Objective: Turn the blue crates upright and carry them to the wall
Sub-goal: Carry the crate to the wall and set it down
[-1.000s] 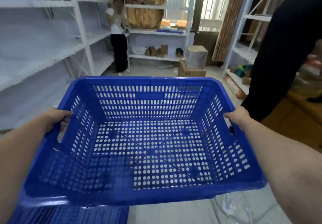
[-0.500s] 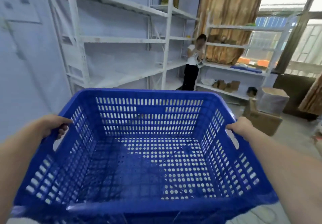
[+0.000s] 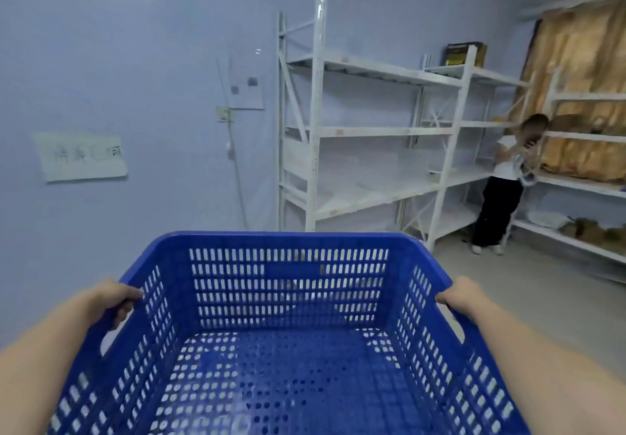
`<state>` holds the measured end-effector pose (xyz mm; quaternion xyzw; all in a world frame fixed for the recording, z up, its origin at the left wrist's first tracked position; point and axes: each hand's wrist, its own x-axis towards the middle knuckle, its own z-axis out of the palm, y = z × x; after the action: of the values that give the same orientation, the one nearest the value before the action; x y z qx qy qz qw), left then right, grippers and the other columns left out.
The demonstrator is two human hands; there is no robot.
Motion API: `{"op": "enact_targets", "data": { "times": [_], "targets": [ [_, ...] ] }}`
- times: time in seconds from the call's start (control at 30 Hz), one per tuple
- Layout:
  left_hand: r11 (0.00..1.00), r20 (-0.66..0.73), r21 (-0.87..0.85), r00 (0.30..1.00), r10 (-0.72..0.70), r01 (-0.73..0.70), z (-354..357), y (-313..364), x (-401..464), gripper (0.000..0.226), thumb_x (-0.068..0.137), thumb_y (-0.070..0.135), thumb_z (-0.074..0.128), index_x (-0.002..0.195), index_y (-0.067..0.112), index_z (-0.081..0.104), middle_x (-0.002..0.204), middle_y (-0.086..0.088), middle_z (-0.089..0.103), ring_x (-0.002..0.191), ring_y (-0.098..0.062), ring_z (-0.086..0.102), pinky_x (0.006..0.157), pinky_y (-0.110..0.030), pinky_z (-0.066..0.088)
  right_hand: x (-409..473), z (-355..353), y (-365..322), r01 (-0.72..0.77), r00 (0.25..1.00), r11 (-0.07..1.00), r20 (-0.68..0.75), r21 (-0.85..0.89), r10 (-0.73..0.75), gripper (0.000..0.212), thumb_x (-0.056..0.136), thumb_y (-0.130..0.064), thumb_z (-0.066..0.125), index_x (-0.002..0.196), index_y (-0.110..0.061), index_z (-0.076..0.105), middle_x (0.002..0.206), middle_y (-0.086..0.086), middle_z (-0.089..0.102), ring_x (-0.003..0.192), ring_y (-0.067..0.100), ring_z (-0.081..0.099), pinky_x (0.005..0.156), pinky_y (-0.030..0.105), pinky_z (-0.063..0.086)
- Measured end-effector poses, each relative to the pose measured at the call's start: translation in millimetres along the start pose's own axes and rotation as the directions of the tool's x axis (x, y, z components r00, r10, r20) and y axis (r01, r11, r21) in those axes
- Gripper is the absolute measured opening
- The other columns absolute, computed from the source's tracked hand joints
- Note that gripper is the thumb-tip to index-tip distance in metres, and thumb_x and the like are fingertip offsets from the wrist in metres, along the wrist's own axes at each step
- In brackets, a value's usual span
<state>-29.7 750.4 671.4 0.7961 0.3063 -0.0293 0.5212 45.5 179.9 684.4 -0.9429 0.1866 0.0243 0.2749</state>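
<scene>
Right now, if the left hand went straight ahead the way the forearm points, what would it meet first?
The left hand grips the blue crate by its side rim. Straight ahead the way looks free until the pale wall, though depth is unclear.

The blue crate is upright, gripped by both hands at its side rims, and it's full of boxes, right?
Not quite. The head view shows the blue crate upright, with the left hand and the right hand gripping its side rims, but it is empty: only the perforated bottom shows inside.
</scene>
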Motion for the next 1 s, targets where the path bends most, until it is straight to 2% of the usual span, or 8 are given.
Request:
{"op": "enact_targets", "data": {
  "times": [0.17,0.23,0.37,0.47,0.6,0.73,0.83,1.0],
  "targets": [
    [0.997,-0.092,-0.048,0.993,-0.072,0.068,-84,-38,29,0.037,0.098,0.010,0.047,0.062,0.007,0.039,0.054,-0.005,0.033,0.035,-0.016,0.027,0.042,-0.019,0.025,-1,69,-96,0.091,0.996,0.996,0.024,-0.025,-0.091,0.018,0.081,-0.016,0.067,0.086,0.000,0.061,0.083,0.015,0.061,0.072,0.029,0.055,0.062,0.028,0.041],
    [0.993,-0.125,-0.072,0.987,-0.104,0.095,-110,-52,44,0.035,0.097,0.010,0.048,0.064,0.006,0.040,0.055,-0.006,0.033,0.042,-0.017,0.027,0.045,-0.020,0.025,4,96,-128,0.110,0.993,0.994,0.043,-0.016,-0.109,0.017,0.081,-0.015,0.067,0.080,0.001,0.061,0.081,0.016,0.061,0.070,0.028,0.056,0.058,0.027,0.040],
    [0.984,-0.212,-0.086,0.963,-0.168,0.153,-152,-69,79,0.037,0.097,0.009,0.049,0.061,0.006,0.039,0.052,-0.007,0.034,0.032,-0.015,0.027,0.043,-0.016,0.026,23,147,-192,0.149,0.987,0.988,0.064,-0.030,-0.147,0.019,0.081,-0.015,0.066,0.068,-0.003,0.056,0.080,0.017,0.063,0.075,0.031,0.060,0.062,0.029,0.044],
    [0.973,-0.253,-0.116,0.942,-0.222,0.198,-174,-78,109,0.040,0.096,0.010,0.049,0.058,0.008,0.037,0.052,-0.006,0.034,0.041,-0.017,0.027,0.046,-0.020,0.024,48,182,-237,0.175,0.980,0.983,0.099,-0.049,-0.170,0.020,0.081,-0.019,0.064,0.067,-0.006,0.057,0.069,0.010,0.060,0.062,0.024,0.057,0.052,0.026,0.040],
    [0.960,-0.295,-0.140,0.915,-0.276,0.244,-192,-87,147,0.040,0.097,0.012,0.049,0.058,0.008,0.037,0.053,-0.005,0.034,0.045,-0.019,0.027,0.047,-0.022,0.024,91,232,-291,0.223,0.963,0.974,0.167,-0.050,-0.212,0.014,0.080,-0.019,0.063,0.076,-0.006,0.059,0.075,0.014,0.064,0.065,0.028,0.060,0.060,0.030,0.047],
    [0.950,-0.381,-0.172,0.872,-0.309,0.261,-208,-95,181,0.037,0.096,0.012,0.052,0.061,0.005,0.041,0.051,-0.008,0.037,0.044,-0.020,0.031,0.044,-0.025,0.029,132,277,-354,0.290,0.939,0.956,0.206,-0.034,-0.277,0.016,0.080,-0.021,0.060,0.079,-0.004,0.059,0.071,0.015,0.064,0.064,0.029,0.062,0.059,0.030,0.045],
    [0.951,-0.471,-0.208,0.828,-0.302,0.228,-227,-99,201,0.030,0.093,0.008,0.055,0.066,0.003,0.043,0.049,-0.010,0.040,0.041,-0.020,0.034,0.044,-0.027,0.032,154,305,-404,0.358,0.907,0.934,0.241,-0.007,-0.346,0.020,0.081,-0.022,0.059,0.092,-0.006,0.060,0.081,0.018,0.066,0.069,0.030,0.062,0.064,0.032,0.049],
    [0.943,-0.520,-0.230,0.788,-0.328,0.240,-257,-94,233,0.036,0.092,0.009,0.058,0.059,0.004,0.044,0.050,-0.011,0.042,0.033,-0.020,0.034,0.038,-0.024,0.033,176,334,-473,0.385,0.892,0.923,0.253,0.005,-0.374,0.026,0.085,-0.029,0.061,0.089,-0.003,0.061,0.083,0.015,0.065,0.074,0.030,0.062,0.061,0.031,0.046]
  ]
}}
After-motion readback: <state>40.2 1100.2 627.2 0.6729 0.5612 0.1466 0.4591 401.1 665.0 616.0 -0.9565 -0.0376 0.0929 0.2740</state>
